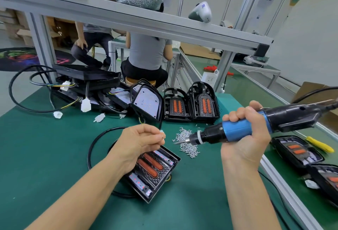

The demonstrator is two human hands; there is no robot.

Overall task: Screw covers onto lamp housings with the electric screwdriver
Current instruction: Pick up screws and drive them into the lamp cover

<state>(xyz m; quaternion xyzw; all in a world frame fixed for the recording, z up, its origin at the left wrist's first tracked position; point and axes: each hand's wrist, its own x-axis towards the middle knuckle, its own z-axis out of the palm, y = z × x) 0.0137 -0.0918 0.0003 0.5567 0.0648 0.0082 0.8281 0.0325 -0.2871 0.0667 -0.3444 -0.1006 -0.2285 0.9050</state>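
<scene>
Covered lamp housing (pixel 152 172) flat; blue screwdriver (pixel 236 131) level.

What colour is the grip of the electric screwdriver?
Blue, on the electric screwdriver held in the right hand; head view.

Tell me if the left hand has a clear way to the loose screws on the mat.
Probably yes. The left hand hovers just beside the screws, with only bare mat between. The screwdriver tip hangs over the pile, so the near edge looks easiest.
</scene>
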